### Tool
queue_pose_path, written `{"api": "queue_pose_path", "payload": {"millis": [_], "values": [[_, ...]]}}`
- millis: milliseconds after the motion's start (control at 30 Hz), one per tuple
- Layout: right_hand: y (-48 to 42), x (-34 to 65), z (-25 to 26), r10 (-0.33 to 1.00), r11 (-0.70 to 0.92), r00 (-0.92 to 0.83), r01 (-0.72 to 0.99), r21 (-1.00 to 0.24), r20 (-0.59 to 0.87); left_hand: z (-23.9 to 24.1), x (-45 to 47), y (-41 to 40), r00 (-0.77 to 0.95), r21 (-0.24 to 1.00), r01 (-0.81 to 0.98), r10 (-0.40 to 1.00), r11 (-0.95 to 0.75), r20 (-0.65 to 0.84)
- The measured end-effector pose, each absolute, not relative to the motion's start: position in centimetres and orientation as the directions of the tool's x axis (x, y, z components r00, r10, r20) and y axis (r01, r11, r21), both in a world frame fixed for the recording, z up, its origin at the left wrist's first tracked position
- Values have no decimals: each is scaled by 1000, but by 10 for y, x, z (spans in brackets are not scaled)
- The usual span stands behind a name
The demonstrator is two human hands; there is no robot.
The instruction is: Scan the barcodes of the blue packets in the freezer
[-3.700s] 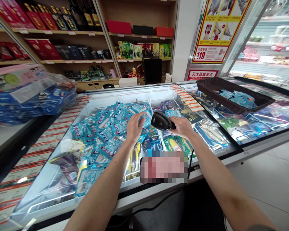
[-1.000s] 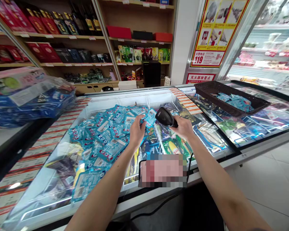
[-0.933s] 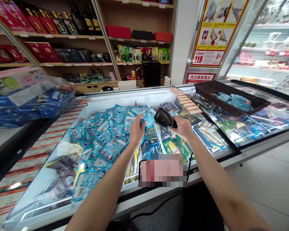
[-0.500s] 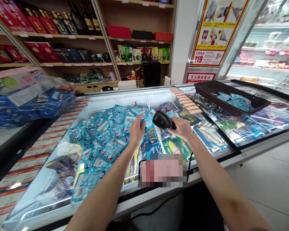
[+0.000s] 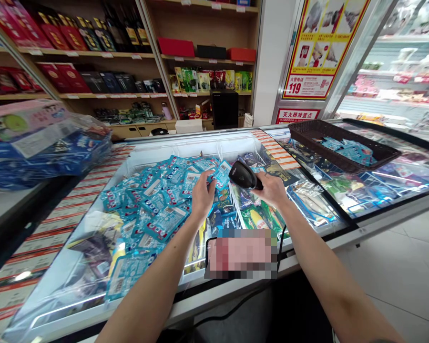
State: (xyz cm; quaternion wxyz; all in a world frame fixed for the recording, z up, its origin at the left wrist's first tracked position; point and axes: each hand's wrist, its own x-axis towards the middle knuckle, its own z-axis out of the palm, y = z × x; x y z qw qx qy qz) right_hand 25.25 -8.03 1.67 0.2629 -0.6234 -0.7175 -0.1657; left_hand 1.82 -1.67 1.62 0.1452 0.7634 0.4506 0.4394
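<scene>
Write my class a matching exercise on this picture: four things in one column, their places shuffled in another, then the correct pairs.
Things
1. black scanner
2. brown basket
3. heap of blue packets
4. yellow-and-red poster

Places
A. inside the freezer
B. above a smaller sign
C. resting on the freezer's top, with a few blue packets in it
D. held in the right hand

Pairs: 1-D, 2-C, 3-A, 4-B

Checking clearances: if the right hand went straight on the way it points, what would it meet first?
With the scanner leading, the right hand would probably first meet the blue packet at the left hand, though depth is unclear.
</scene>
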Motion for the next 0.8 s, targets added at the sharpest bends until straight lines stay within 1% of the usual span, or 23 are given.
{"api": "queue_pose_path", "payload": {"millis": [100,200,267,333,433,500,533,600,667,733,800], "values": [[-80,254,19,793,30,53,992,-126,607,20,16,-14,127,657,541,823,-526,554],[-80,256,22,766,-99,192,978,-183,614,25,9,-10,76,642,576,815,-506,574],[-80,258,24,749,-167,269,961,-220,606,29,3,-6,62,584,646,797,-490,600],[-80,259,25,736,-217,325,944,-247,594,31,-4,-4,57,498,739,779,-453,625],[-80,260,27,724,-261,374,926,-271,580,33,-13,-5,26,373,868,781,-327,623],[-80,261,28,723,-282,398,916,-284,565,34,-16,-7,2,319,911,776,-261,631],[-81,261,29,724,-293,410,911,-291,554,35,-17,-9,9,299,918,766,-261,643],[-81,262,31,725,-310,433,899,-308,535,37,-14,-12,80,257,908,740,-331,668],[-81,262,31,716,-315,450,891,-328,534,39,-7,-16,218,202,867,712,-455,668],[-81,263,31,697,-309,457,887,-344,553,38,4,-19,393,141,792,674,-593,626],[-81,264,31,680,-302,460,886,-353,572,35,17,-24,580,95,676,607,-731,543]]}}
